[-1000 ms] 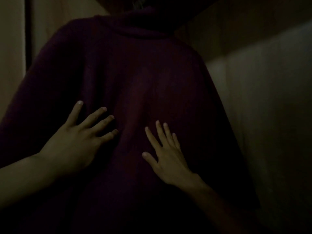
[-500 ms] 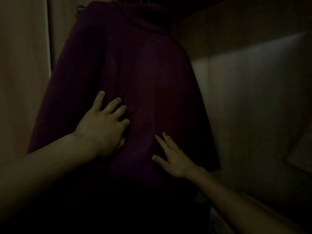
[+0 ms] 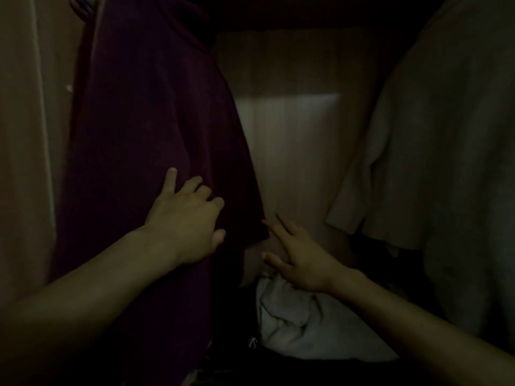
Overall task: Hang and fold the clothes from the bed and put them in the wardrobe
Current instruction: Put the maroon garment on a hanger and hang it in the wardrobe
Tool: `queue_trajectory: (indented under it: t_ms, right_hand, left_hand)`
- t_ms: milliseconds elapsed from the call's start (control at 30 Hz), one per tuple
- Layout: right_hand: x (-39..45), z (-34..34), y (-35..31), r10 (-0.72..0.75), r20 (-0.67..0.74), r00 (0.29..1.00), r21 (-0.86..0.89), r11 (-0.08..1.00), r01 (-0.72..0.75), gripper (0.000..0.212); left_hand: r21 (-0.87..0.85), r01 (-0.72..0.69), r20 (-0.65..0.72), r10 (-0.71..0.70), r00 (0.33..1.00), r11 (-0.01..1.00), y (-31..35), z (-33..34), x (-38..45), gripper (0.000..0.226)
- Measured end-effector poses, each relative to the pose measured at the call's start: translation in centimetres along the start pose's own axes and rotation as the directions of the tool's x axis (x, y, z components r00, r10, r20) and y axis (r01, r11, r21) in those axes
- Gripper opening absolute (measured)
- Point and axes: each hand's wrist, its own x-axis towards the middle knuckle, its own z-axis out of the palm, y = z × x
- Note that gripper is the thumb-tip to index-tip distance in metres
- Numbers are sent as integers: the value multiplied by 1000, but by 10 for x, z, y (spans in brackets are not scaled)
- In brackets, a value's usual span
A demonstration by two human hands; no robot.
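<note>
A dark maroon garment (image 3: 150, 112) hangs inside the dim wardrobe, filling the left half of the view. My left hand (image 3: 186, 218) presses flat against its lower front, fingers loosely spread. My right hand (image 3: 298, 260) is open just right of the garment's hem, its fingertips at the cloth's edge; whether they touch it I cannot tell. The hanger and rail are hidden above the frame.
A pale beige garment (image 3: 434, 151) hangs at the right. The wardrobe's back panel (image 3: 292, 140) shows between the two garments. A crumpled white cloth (image 3: 301, 327) lies on the wardrobe floor under my right wrist. The wardrobe's left wall (image 3: 25, 135) stands close beside the maroon garment.
The maroon garment has shifted left in view, uncovering the back panel, the beige garment and the white cloth. My right hand has slid off the garment's front to its right edge.
</note>
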Motion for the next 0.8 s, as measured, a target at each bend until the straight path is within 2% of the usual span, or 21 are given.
queue_trajectory:
  t_ms: [200,300,433,567,800]
  right_hand:
    - [-76,-41,6,94,-91,991,-53,994,-99,70]
    - [-117,-58,5,121,-107,987,-62,990,-128,69]
    - [-179,-76,2,141,-92,986,-86,985,-149,69]
    - [-237,-86,-10,153,-69,986,-98,982,-159,67]
    - [-323,-81,-35,171,-68,983,-22,985,-173,75]
  left_hand:
    - [-213,-109,-115,86,990,971,55,-4,-35,64]
    - [-307,-136,-97,111,989,942,80,-7,-58,66]
    - [-436,-146,-91,118,989,888,114,-13,-97,86]
    - [-541,-150,-138,89,987,828,143,-20,-139,75]
    - [-524,-127,14,158,987,842,172,-43,-207,82]
